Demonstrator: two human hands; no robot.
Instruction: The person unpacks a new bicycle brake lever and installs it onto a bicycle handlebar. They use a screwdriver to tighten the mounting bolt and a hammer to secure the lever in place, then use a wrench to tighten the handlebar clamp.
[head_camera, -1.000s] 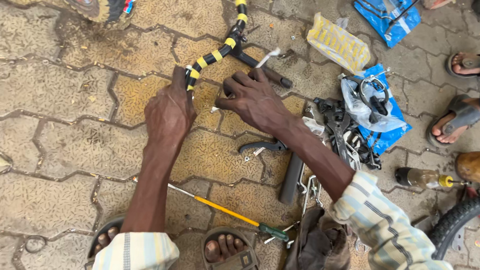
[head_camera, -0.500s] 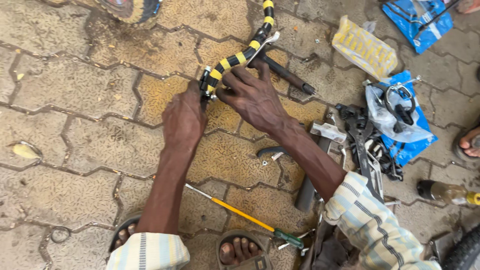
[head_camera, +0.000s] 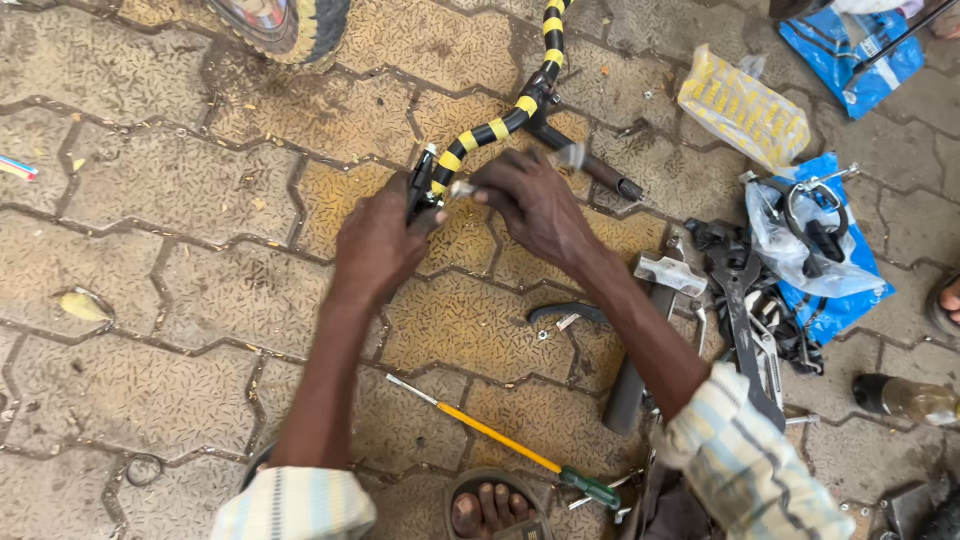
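A black and yellow striped bicycle handlebar (head_camera: 487, 132) lies on the paving, its end pointing toward me. My left hand (head_camera: 380, 245) grips that end, around a black clamp piece (head_camera: 421, 187). My right hand (head_camera: 535, 205) holds a small silver part (head_camera: 462, 188) at its fingertips, right against the handlebar end. A blurred metal tool (head_camera: 570, 155) sticks up behind my right hand's knuckles.
A yellow-shafted screwdriver with a green handle (head_camera: 505, 440) lies near my foot (head_camera: 482, 508). Pliers and wrenches (head_camera: 745, 300) are piled on the right beside blue bags (head_camera: 835, 290). A yellow packet (head_camera: 745, 108), a bottle (head_camera: 905, 398) and a tyre (head_camera: 290, 25) are around.
The view shifted so the handlebar sits more to the centre. My right hand lifted off the bar and now pinches a small silver part at its end. The left hand keeps its grip.
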